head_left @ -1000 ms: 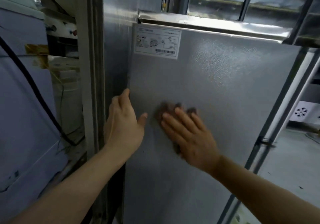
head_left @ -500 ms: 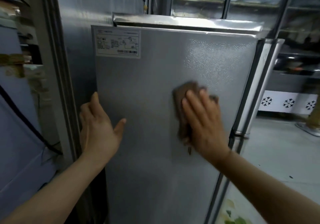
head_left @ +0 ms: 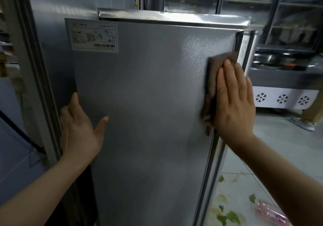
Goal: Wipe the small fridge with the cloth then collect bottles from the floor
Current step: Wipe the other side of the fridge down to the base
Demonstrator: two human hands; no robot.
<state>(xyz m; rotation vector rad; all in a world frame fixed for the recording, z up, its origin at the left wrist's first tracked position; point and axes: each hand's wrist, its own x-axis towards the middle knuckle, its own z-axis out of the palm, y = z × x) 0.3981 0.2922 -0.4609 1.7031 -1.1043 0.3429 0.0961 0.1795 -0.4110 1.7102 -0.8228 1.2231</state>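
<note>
The small grey fridge [head_left: 148, 112] fills the middle of the view, its textured side panel facing me, with a white label [head_left: 94, 35] at the top left. My right hand [head_left: 234, 103] presses a brown cloth [head_left: 215, 75] flat against the panel near its right edge, fingers straight. My left hand [head_left: 78, 129] rests on the panel's left edge with the thumb spread out, its fingers wrapping behind the edge. No bottles can be made out clearly.
A taller metal cabinet [head_left: 57, 7] stands close on the left. A glass-fronted display freezer with snowflake marks [head_left: 281, 98] is at the right rear. Green leaf scraps [head_left: 227, 215] and a pink plastic bag [head_left: 269, 211] lie on the tiled floor. Someone's shoe [head_left: 304, 124] shows at far right.
My right hand has slid the cloth rightward across the panel, from its middle to the right edge. The left hand has stayed on the left edge.
</note>
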